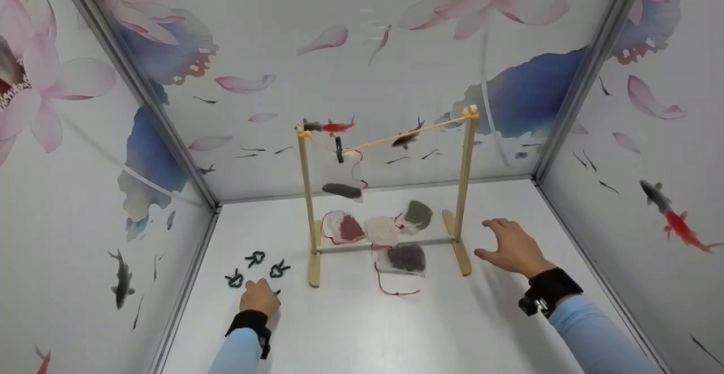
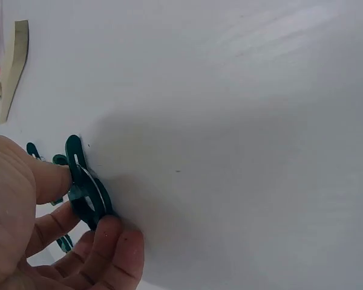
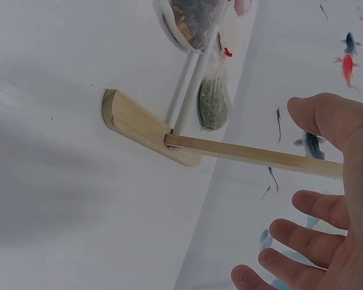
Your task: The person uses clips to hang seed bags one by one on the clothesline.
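Note:
My left hand, low at the left of the table, pinches a dark green plastic clip between thumb and fingers. Three similar green clips lie just beyond that hand. To the right of a small wooden rack, my right hand is held with its fingers spread and nothing in it. A yellow string runs between the rack's two posts. One dark clip is on this string, with a sheer sachet of dark contents hanging below it.
Several sheer sachets with red cords lie around the rack's low crossbar: a red-filled one, a pale one, a green one and a brown one. Printed panels enclose the white table at the back and sides.

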A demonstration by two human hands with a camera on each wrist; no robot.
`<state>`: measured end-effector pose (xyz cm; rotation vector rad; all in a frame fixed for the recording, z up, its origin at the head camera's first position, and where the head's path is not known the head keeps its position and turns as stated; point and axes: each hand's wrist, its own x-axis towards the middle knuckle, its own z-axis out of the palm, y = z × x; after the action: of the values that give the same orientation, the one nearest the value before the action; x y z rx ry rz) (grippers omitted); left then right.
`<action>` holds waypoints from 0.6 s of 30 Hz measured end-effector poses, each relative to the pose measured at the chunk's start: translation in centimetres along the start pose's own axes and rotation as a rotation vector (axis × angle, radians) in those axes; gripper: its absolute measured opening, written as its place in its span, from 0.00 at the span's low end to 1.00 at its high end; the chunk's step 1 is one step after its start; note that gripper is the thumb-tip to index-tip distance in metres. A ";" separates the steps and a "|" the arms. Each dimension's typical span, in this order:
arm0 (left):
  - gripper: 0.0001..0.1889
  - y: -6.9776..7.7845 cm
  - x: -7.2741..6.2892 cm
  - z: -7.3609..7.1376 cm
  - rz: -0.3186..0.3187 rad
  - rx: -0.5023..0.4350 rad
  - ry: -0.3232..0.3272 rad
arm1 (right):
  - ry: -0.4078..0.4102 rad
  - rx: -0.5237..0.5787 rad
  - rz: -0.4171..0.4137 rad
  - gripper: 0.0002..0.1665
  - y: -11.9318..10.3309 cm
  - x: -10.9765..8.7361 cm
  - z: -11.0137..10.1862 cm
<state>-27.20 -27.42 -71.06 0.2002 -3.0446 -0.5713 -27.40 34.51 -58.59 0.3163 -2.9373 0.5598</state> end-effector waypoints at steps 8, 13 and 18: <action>0.19 0.1 -0.2 0.1 -0.020 -0.051 -0.001 | -0.012 0.006 -0.007 0.41 0.0 -0.2 0.4; 0.16 0.2 -0.2 -0.8 -0.041 -0.100 -0.043 | -0.020 0.015 -0.007 0.41 -0.1 -0.4 0.6; 0.11 1.5 0.4 -2.7 -0.006 -0.197 -0.081 | -0.003 0.023 -0.032 0.35 -0.7 -0.4 0.3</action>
<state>-27.65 -27.05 -67.98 0.1827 -3.0379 -0.8944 -26.93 33.85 -58.69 0.3663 -2.9253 0.5895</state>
